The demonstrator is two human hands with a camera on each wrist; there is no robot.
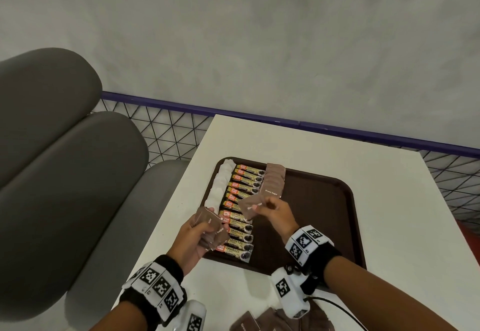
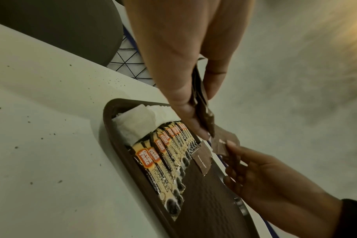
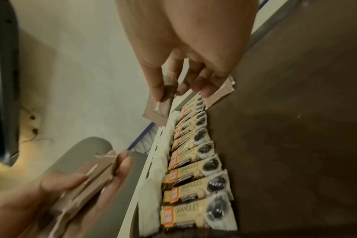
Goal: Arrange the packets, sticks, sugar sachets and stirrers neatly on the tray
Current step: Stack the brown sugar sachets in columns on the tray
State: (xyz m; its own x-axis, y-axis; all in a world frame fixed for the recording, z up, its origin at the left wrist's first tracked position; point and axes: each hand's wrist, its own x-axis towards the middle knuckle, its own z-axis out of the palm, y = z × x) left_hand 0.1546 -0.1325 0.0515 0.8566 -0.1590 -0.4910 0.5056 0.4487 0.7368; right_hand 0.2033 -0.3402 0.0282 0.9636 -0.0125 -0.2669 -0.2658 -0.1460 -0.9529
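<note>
Head view, right hand (image 1: 275, 214) grip pinching sachet (image 1: 249, 206)

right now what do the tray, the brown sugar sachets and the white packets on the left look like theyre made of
Tray: probably moulded plastic, dark brown, matte, with fine surface texture and rounded corners.
Brown sugar sachets: likely paper, matte, with crimped edges; the one the right hand pinches stays flat.
White packets: soft, crinkly tissue-like paper, possibly tea bags or napkins; I can't tell which.

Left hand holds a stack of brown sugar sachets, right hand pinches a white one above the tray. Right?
Not quite. The right hand pinches a brown sachet, not a white one; the head view shows it. The left hand does hold the brown stack, above the tray.
</note>
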